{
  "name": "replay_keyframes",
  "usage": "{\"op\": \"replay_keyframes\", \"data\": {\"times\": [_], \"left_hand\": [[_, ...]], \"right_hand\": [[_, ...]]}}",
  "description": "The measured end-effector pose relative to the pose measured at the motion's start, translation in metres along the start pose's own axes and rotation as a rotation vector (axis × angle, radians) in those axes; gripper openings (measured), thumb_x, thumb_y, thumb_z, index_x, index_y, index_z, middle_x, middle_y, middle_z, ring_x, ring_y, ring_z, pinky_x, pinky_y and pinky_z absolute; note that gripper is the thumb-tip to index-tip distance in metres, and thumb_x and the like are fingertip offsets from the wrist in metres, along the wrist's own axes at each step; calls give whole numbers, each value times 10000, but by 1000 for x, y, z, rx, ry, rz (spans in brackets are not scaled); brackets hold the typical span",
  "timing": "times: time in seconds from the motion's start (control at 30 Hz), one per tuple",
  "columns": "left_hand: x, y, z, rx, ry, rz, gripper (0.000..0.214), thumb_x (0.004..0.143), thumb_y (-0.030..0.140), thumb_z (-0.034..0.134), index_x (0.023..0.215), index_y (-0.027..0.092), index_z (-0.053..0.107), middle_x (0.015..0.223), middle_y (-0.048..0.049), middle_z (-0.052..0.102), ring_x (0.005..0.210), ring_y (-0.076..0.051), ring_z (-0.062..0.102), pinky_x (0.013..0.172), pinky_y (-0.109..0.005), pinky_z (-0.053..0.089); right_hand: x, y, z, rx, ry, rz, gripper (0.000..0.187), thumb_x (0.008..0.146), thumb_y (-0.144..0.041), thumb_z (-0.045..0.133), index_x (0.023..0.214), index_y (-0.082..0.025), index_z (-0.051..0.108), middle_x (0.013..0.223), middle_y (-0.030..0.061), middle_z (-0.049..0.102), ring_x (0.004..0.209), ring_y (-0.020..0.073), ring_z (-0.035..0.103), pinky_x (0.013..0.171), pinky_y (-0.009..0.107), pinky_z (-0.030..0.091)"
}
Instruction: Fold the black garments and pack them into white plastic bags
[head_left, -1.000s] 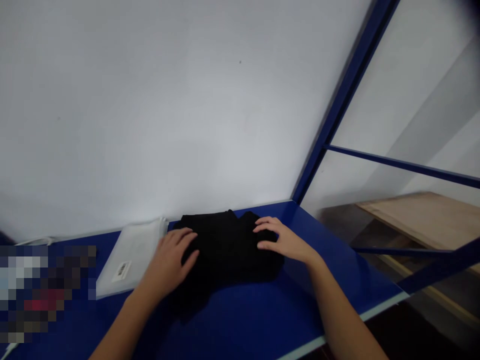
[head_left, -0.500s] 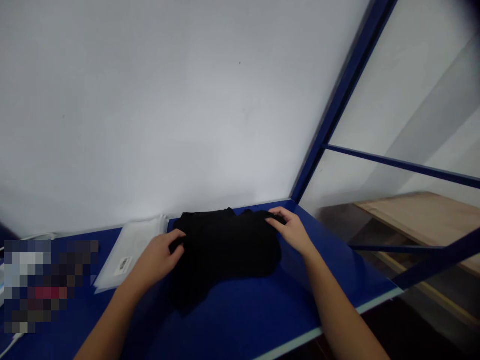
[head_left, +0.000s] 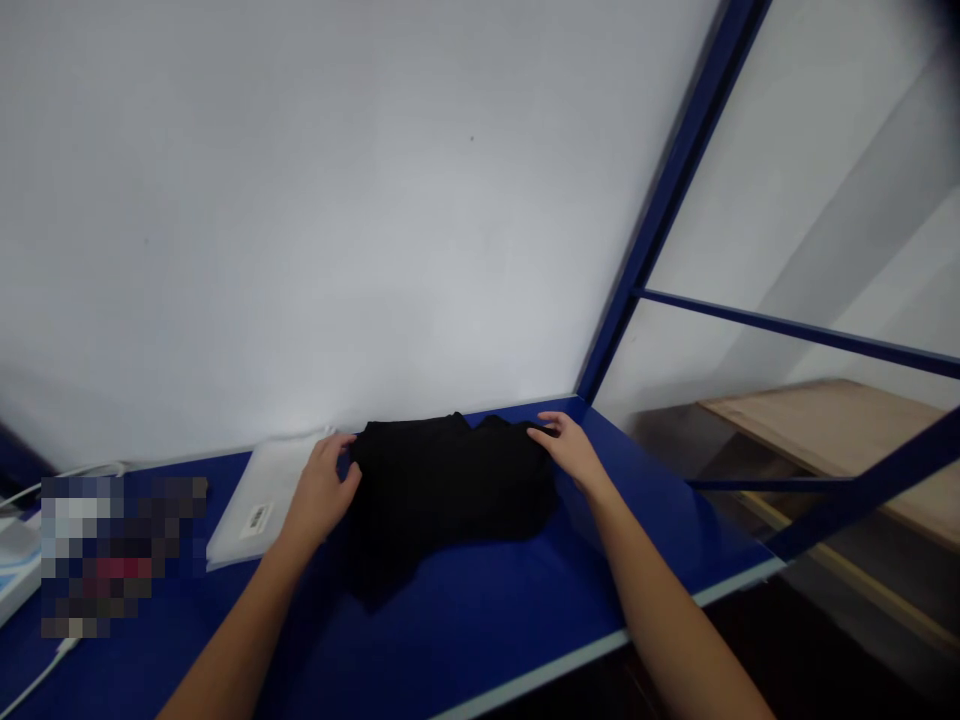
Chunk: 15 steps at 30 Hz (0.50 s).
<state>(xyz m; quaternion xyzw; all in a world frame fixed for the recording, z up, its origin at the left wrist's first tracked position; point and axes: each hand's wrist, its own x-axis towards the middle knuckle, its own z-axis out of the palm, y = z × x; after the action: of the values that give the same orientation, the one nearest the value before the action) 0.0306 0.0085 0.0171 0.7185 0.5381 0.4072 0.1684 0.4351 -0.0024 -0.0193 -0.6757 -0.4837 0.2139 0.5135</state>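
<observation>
Hands, head view: left hand (head_left: 324, 488) and right hand (head_left: 571, 450) well apart, fingers at opposite ends of a black cloth (head_left: 454, 480) lying on a blue table (head_left: 525, 610); cannot tell whether either grips. Judgement: light, even tension from both ends, edges kept flat, should limit creases. Count: two hands, one cloth, one table, one visible label (head_left: 256, 520); clear bag (head_left: 274, 480) at left, possibly several stacked.
</observation>
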Motion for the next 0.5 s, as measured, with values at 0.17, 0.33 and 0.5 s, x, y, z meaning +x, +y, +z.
{"op": "replay_keyframes", "data": {"times": [0.17, 0.33, 0.5], "left_hand": [[-8, 12, 0, 132, 24, 282, 278, 886, 295, 472, 1091, 213, 639, 1173, -93, 669, 1160, -268, 583, 1060, -476, 439], [-11, 12, 1, 153, -235, 268, 273, 871, 243, 441, 952, 218, 701, 974, -63, 725, 941, -242, 662, 891, -414, 521], [-7, 6, 0, 158, -122, 108, 265, 834, 204, 411, 819, 218, 675, 854, -48, 716, 873, -239, 658, 838, -384, 506]], "right_hand": [[-9, -1, -9, -17, -18, -13, 540, 696, -420, 765, 1169, -186, 652, 991, 87, 702, 929, 242, 672, 829, 386, 531], [-30, -46, -3, -18, 106, -165, 516, 692, -336, 737, 1172, -176, 640, 870, 45, 678, 793, 222, 655, 790, 402, 547], [-72, -127, 56, -44, -7, -400, 346, 766, -232, 679, 1111, -204, 658, 900, 55, 685, 792, 205, 647, 727, 348, 555]]}}
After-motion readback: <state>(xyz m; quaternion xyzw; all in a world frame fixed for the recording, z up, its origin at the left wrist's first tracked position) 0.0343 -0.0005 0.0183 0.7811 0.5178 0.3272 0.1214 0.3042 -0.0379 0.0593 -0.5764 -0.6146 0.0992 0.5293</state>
